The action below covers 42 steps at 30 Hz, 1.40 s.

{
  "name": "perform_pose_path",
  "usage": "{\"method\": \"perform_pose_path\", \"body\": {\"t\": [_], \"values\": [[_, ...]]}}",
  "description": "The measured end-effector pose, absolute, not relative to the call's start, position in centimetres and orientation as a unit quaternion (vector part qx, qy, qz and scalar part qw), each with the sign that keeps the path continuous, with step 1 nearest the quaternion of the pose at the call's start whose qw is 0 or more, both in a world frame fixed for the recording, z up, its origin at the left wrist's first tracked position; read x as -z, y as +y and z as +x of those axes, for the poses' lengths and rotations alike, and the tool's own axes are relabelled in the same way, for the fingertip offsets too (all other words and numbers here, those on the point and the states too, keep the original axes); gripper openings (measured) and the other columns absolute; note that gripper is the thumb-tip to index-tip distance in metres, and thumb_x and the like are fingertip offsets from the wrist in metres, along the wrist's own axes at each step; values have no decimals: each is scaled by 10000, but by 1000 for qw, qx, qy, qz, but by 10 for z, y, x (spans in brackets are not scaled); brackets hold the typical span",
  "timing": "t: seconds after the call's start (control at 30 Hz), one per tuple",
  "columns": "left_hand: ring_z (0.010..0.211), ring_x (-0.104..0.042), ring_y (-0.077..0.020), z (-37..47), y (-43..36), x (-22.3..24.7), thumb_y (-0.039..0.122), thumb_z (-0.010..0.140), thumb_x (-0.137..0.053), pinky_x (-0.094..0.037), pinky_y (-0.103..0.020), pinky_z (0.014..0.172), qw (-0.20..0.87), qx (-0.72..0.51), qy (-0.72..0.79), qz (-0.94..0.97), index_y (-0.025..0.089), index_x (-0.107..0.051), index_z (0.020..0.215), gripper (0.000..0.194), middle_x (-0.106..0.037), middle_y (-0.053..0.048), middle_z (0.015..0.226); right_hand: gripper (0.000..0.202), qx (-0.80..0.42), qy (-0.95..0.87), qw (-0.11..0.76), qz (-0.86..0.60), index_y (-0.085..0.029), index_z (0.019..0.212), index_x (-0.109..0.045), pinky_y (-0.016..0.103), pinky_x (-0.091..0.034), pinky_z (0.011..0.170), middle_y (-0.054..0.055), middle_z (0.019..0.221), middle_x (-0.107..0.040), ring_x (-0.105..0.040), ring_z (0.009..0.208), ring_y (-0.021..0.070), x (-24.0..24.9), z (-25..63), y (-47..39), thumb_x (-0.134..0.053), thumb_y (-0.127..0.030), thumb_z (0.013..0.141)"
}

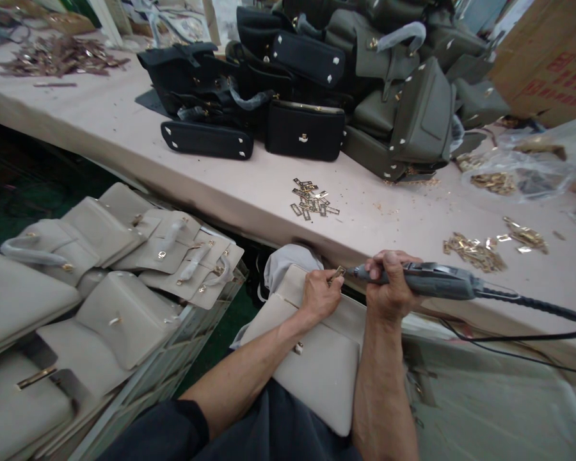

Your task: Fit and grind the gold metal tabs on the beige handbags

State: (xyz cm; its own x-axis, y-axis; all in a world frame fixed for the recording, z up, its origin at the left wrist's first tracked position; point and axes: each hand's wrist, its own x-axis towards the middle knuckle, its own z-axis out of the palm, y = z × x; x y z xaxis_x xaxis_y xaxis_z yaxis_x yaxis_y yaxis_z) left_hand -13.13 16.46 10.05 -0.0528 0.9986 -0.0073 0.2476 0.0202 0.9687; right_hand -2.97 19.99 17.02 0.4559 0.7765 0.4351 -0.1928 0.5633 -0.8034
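A beige handbag [317, 371] lies across my lap below the table's edge. My left hand [320, 296] rests on its top and pinches a small gold metal fitting [336, 274] between thumb and finger. My right hand [388, 288] grips a grey corded rotary tool [432, 280], held level, with its tip pointing left at the fitting. The tool's black cable [547, 314] trails off to the right.
A pink worktable [221, 179] carries a small pile of gold fittings [312, 200], more fittings [475, 251] at right, and stacked black bags [249, 83] and olive bags [413, 96]. Beige bags [125, 269] fill a crate at left. Cardboard boxes [552, 57] stand far right.
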Motion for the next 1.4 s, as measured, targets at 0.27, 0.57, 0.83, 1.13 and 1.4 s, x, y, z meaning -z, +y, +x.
{"method": "perform_pose_path", "body": {"t": [0.27, 0.57, 0.83, 1.13, 1.4], "values": [[570, -397, -122, -131, 165, -100, 273, 908, -559, -285, -255, 565, 421, -439, 576, 546, 170, -603, 633, 297, -433, 38, 579, 211, -306, -419, 785, -339, -174, 734, -574, 255, -435, 464, -21, 689, -657, -484, 421, 80, -172, -32, 201, -768, -155, 812], [569, -393, -121, -132, 164, -99, 260, 902, -569, -275, -257, 562, 423, -449, 568, 544, 168, -596, 628, 291, -432, 36, 575, 218, -310, -404, 785, -352, -174, 728, -569, 255, -443, 484, -23, 692, -654, -491, 439, 79, -171, -29, 201, -763, -178, 825], [570, -386, -126, -131, 164, -99, 282, 901, -562, -273, -259, 555, 420, -440, 574, 548, 168, -615, 640, 291, -446, 30, 574, 248, -305, -401, 784, -362, -181, 730, -561, 261, -451, 478, -29, 687, -655, -490, 438, 80, -170, -29, 201, -792, -226, 810], [578, -421, -124, -132, 163, -99, 285, 885, -575, -307, -240, 558, 432, -459, 569, 528, 154, -665, 667, 270, -474, 26, 588, 273, -292, -420, 780, -361, -175, 714, -539, 249, -455, 465, -41, 658, -623, -493, 431, 72, -173, -32, 200, -791, -194, 817], [587, -490, -128, -135, 160, -94, 315, 846, -612, -352, -225, 553, 486, -471, 550, 488, 149, -678, 673, 249, -571, 5, 609, 330, -317, -450, 753, -361, -197, 731, -498, 235, -388, 401, -66, 611, -574, -472, 406, 79, -171, -40, 198, -815, -206, 821]]}}
